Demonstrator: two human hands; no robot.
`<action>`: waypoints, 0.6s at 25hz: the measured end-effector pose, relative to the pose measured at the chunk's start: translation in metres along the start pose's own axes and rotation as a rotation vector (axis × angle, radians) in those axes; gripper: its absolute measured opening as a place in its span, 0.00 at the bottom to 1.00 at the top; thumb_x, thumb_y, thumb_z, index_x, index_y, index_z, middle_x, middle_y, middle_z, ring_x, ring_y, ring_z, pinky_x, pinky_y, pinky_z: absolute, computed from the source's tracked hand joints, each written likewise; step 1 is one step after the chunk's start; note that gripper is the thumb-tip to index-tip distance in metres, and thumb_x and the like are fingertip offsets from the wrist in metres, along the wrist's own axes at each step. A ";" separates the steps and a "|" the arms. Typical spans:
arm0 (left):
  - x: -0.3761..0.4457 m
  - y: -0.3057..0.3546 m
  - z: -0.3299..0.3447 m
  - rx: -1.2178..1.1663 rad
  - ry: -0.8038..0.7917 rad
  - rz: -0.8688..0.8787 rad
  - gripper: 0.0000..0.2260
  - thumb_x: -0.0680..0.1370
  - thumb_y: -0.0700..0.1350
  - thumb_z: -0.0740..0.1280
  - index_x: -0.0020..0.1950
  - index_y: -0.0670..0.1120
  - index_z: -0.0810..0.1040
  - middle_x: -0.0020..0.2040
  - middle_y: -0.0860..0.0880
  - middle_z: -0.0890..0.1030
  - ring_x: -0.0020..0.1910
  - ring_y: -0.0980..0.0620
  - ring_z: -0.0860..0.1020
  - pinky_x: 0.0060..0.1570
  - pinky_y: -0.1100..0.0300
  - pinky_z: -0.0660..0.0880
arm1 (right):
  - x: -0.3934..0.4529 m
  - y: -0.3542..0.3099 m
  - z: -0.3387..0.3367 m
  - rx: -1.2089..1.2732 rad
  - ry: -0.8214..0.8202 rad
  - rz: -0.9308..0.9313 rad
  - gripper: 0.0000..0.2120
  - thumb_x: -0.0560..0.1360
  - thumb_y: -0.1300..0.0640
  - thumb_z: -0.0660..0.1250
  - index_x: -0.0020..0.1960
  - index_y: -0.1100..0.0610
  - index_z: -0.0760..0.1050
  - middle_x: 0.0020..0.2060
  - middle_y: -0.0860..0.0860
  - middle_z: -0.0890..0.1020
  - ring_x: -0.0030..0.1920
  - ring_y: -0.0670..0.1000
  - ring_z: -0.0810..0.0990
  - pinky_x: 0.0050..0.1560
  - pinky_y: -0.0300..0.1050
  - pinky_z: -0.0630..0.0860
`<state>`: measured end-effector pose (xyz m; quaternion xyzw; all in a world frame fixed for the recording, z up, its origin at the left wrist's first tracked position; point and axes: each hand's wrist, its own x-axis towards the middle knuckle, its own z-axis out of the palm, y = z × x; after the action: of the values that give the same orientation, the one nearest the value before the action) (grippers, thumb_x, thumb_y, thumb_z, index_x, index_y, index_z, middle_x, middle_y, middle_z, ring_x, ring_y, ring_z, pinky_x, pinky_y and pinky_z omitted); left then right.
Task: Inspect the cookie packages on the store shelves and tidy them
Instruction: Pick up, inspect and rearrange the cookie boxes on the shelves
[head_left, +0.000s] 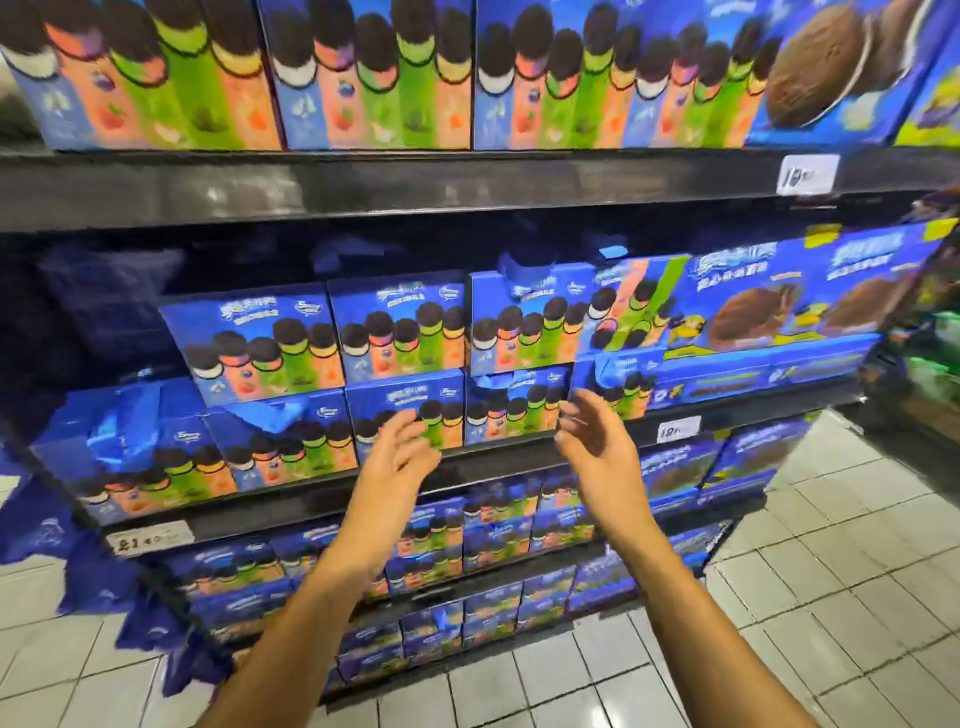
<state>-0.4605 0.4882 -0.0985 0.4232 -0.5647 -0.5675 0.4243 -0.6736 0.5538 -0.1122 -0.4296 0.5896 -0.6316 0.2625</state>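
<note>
Both hands up in front of mid shelf (467, 470), palms facing each other, holding nothing. Left hand (400, 449) fingers relaxed, loosely spread, over a blue cookie box (405, 408) in bottom row; right hand (592, 441) likewise released, just right of next box (511, 408). More boxes stacked above & below; frame blurry.

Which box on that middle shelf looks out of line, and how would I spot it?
Find the middle shelf, upper row of blue boxes. Follow the row right to where the chocolate-cookie boxes begin. The tilted box there leans sideways, its coloured stripes slanting, while its neighbours stand straight.
</note>
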 end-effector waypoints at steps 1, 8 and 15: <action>0.010 0.010 0.015 0.018 0.025 0.027 0.18 0.81 0.37 0.64 0.69 0.49 0.68 0.64 0.50 0.74 0.61 0.54 0.74 0.51 0.69 0.72 | 0.019 -0.005 -0.007 0.024 0.018 -0.005 0.22 0.80 0.69 0.64 0.70 0.55 0.68 0.62 0.53 0.78 0.61 0.50 0.77 0.54 0.30 0.75; 0.067 0.054 0.081 0.253 0.123 0.138 0.32 0.79 0.38 0.66 0.79 0.49 0.55 0.75 0.49 0.64 0.72 0.52 0.66 0.65 0.58 0.66 | 0.107 -0.029 -0.005 -0.014 0.112 -0.075 0.28 0.80 0.64 0.65 0.78 0.59 0.61 0.73 0.54 0.69 0.70 0.49 0.70 0.67 0.33 0.69; 0.080 0.061 0.094 0.200 0.164 0.086 0.34 0.77 0.40 0.69 0.80 0.47 0.57 0.75 0.46 0.64 0.72 0.48 0.67 0.70 0.51 0.68 | 0.121 -0.024 0.000 -0.016 0.086 -0.042 0.29 0.78 0.59 0.69 0.76 0.56 0.64 0.74 0.55 0.65 0.70 0.50 0.69 0.57 0.24 0.66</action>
<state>-0.5732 0.4378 -0.0372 0.4838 -0.5993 -0.4532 0.4488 -0.7293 0.4565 -0.0606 -0.4165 0.5962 -0.6500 0.2203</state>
